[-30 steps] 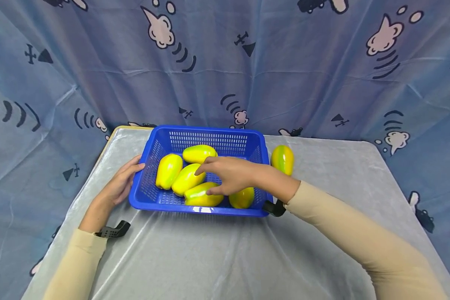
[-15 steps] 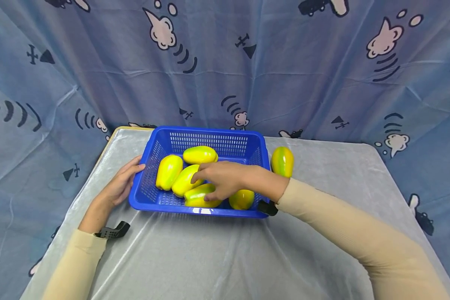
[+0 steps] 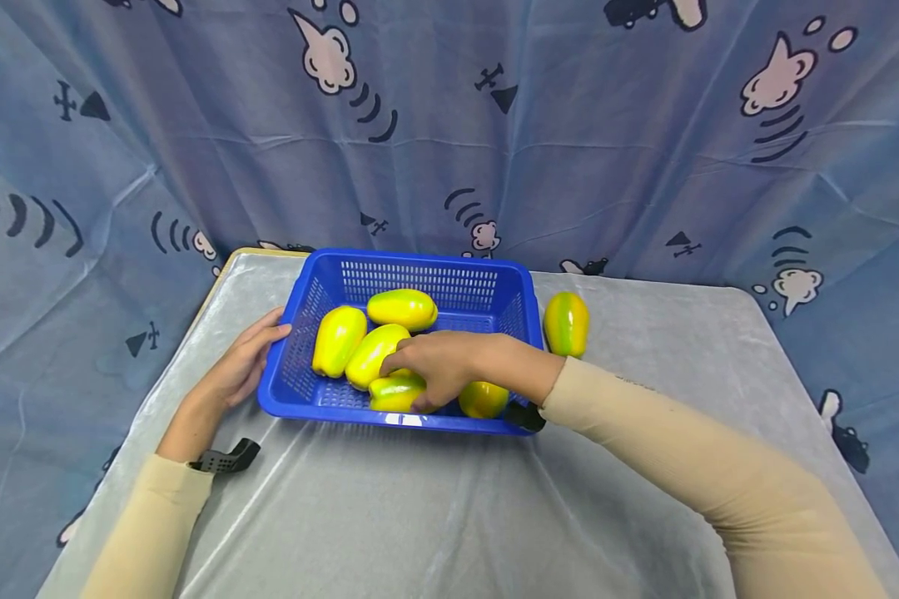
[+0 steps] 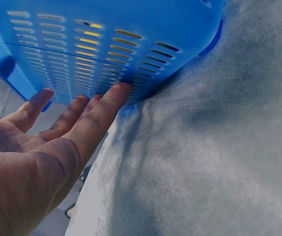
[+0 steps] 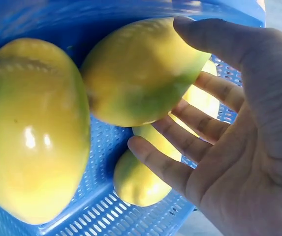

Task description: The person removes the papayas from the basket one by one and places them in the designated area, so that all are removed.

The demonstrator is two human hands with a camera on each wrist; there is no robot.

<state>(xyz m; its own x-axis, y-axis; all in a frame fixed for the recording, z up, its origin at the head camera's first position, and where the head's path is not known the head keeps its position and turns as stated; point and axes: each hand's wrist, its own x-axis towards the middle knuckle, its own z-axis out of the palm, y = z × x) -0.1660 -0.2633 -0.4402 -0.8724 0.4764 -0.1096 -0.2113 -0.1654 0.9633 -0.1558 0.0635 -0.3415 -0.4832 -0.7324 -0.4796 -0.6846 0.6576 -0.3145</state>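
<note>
In the head view, a blue slotted plastic basket [image 3: 322,413] holds several yellow-green papayas. My right hand [image 3: 449,363] reaches down into it and grips the near-side papaya [image 3: 393,396]. The right wrist view shows the thumb on top of this papaya [image 5: 136,73] and fingers round its other side, some fingertips hidden behind it. At the basket's left end, my left hand [image 3: 241,362] touches the rim. The left wrist view has its straight fingers [image 4: 104,110] against the slotted outer wall [image 4: 96,49].
Another papaya [image 3: 483,401] lies under my right wrist, inside the basket's right end. Outside the basket, to the right, a single papaya [image 3: 567,324] rests on the grey table cloth [image 3: 689,349]. A patterned blue curtain [image 3: 419,125] hangs behind the table.
My right hand has moved left and down onto the near-side papaya, its thumb and fingers now round it. The left hand stays at the basket's left end.
</note>
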